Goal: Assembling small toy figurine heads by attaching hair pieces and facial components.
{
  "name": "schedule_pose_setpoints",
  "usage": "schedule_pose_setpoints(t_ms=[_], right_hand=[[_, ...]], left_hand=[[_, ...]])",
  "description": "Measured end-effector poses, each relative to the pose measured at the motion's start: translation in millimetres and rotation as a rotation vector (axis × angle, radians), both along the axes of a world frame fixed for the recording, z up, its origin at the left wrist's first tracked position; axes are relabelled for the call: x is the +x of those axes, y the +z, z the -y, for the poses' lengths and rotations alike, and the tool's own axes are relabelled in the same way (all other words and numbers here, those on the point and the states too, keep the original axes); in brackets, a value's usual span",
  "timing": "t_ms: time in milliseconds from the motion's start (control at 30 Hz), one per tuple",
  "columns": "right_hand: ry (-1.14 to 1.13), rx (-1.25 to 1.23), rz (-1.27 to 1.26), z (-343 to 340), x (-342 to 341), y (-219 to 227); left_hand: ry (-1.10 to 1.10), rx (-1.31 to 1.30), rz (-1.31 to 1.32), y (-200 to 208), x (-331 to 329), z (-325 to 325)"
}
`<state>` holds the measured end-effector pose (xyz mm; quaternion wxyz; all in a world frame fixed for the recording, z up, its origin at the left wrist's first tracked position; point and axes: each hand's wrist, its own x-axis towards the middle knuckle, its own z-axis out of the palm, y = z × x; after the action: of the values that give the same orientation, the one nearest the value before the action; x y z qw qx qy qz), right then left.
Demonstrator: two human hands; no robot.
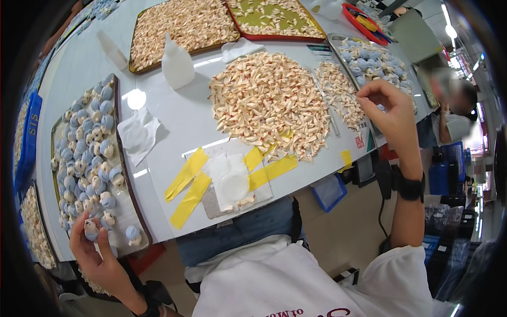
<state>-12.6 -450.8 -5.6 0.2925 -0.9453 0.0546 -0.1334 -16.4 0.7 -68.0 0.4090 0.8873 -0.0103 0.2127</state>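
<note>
Low on the left, my left hand [97, 259] has its thumb and fingers closed round a small blue-and-cream doll-head piece [91, 230], at the near end of a tray [127, 195]. That tray holds several similar blue-and-cream pieces [87, 153]. My right hand [388, 108] is raised at the right, thumb and fingertips pinched together. Anything in that pinch is too small to make out. Below its fingertips lies a small heap of cream pieces [338, 90], and beyond them a metal tray [343, 55] of blue and cream pieces.
A large heap of cream, red-tipped pieces [269, 105] covers the table's middle. Nearer sits a white round pad [232, 185] among yellow tape strips [185, 182]. A white squeeze bottle [177, 63], crumpled tissue [138, 134] and a full tray [185, 31] stand farther off.
</note>
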Motion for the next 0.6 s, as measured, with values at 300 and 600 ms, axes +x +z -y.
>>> schedule_pose_setpoints(t_ms=[300, 600], right_hand=[[0.165, 0.424, 0.044, -75, -23, 5], [0.451, 0.285, -0.057, -143, 5, -18]], left_hand=[[-0.307, -0.374, -0.058, 9, -24, 46], [-0.597, -1.068, -0.451, -2, -24, 78]])
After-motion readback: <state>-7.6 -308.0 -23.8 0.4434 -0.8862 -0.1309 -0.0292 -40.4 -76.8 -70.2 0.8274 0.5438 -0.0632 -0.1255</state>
